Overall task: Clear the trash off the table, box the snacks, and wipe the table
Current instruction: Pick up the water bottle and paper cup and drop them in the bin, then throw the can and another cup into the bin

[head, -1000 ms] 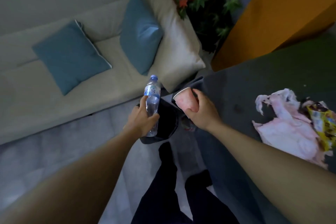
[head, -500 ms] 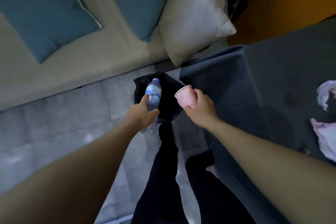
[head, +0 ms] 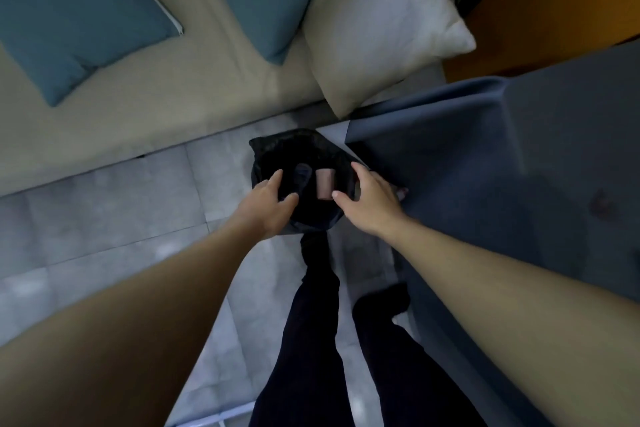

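Bottle and cup dropped into the bin

The pink paper cup [head: 325,183] and water bottle [head: 302,174] now lie inside the black-lined trash bin [head: 277,146] at the surface [head: 519,156] corner; left hand [head: 266,208] and right hand [head: 369,203], gripping them moments ago, hover open and empty, so more trash can be fetched.

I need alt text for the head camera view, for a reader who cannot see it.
Seen from above, both hands, left and right, hang open and empty over a black-lined trash bin on the floor. A pink paper cup and a water bottle lie inside it, beside a dark-clothed table.
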Tool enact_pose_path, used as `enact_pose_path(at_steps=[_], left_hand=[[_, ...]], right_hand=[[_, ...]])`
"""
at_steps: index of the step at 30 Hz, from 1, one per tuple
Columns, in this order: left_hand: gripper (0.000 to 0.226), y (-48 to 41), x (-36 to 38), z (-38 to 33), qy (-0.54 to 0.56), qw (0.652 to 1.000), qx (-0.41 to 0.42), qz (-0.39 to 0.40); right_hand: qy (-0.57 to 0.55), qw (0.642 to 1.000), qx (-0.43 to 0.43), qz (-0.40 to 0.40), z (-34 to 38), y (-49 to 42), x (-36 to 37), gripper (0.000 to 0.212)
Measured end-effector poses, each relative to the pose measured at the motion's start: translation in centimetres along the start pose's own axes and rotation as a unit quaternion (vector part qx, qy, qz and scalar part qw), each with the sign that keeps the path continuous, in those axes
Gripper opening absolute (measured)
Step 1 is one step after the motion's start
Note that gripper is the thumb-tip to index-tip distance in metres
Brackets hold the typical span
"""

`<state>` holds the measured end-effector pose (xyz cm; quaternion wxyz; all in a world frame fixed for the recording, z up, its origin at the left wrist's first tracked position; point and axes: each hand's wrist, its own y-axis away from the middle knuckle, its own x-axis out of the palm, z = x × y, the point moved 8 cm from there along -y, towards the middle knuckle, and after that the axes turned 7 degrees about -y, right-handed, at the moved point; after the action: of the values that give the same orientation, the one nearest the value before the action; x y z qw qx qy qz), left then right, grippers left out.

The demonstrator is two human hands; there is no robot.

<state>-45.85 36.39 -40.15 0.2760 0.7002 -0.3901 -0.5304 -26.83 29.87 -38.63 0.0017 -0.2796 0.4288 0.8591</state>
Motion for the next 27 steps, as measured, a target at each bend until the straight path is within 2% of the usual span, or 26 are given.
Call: enact_pose_path(at_steps=[7, 14, 27], left_hand=[[0.07, 1.1, -3.4, -1.8, -0.08, 0.996, 0.028, -0.041], [0.068, 5.1, -8.7, -6.1, -0.175, 0.977, 0.069, -0.096], [0.069, 14.7, -18.5, -15.2, -0.214, 0.95, 0.14, -0.18]], right_hand=[[0.021, 0.999, -0.023, -0.011, 1.2, 1.3, -2.7, 0.075], [0.093, 0.994, -0.06, -0.019, 4.5, 4.7, -6.8, 0.075], [0.089, 0.98, -0.134, -0.114, 10.7, 13.9, -17.4, 0.076]])
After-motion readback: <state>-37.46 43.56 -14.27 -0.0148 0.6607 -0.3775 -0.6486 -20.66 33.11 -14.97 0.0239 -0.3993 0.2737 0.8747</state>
